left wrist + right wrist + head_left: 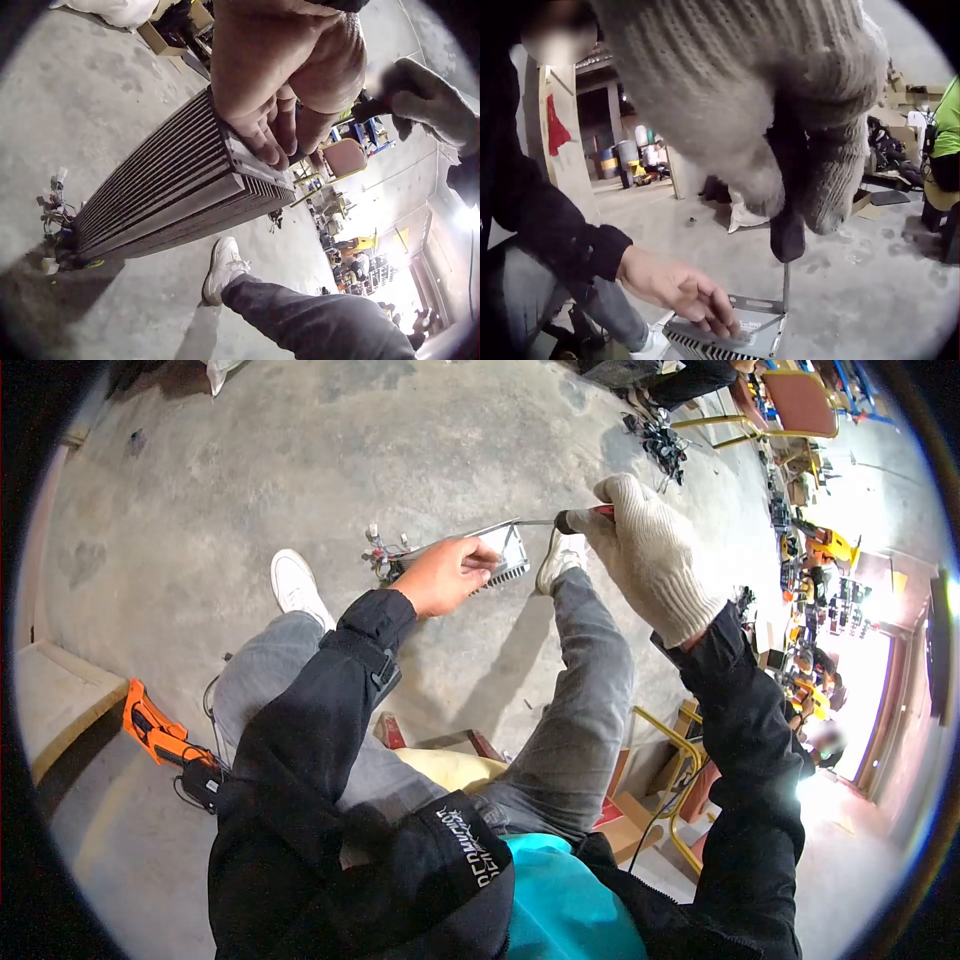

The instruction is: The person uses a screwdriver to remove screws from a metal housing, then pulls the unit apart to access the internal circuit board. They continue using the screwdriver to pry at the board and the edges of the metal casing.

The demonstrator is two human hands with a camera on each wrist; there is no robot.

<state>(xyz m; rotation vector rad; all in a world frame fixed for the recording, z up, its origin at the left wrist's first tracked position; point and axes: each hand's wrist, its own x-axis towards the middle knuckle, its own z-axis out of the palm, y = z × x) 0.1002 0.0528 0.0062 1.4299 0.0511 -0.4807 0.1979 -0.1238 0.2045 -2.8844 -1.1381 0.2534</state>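
Note:
A long metal box with finned sides (pixel 161 176) stands on end on the concrete floor between the person's feet. The bare left hand (pixel 448 575) is over its upper end, fingertips resting on the end plate (pixel 761 330), which carries a label. In a white knitted glove, the right hand (pixel 650 550) grips a screwdriver (pixel 787 236) by its dark handle, which shows some red in the head view. The thin shaft reaches to a corner of the end plate; its tip is not distinct. Wires with connectors (pixel 56 206) come out at the box's lower end.
White shoes (pixel 295 585) stand to either side of the box. An orange tool (pixel 155 730) with a black end lies at the left. Further off are a tangle of black parts (pixel 660 445), a chair (pixel 800 405) and cluttered shelves along the right.

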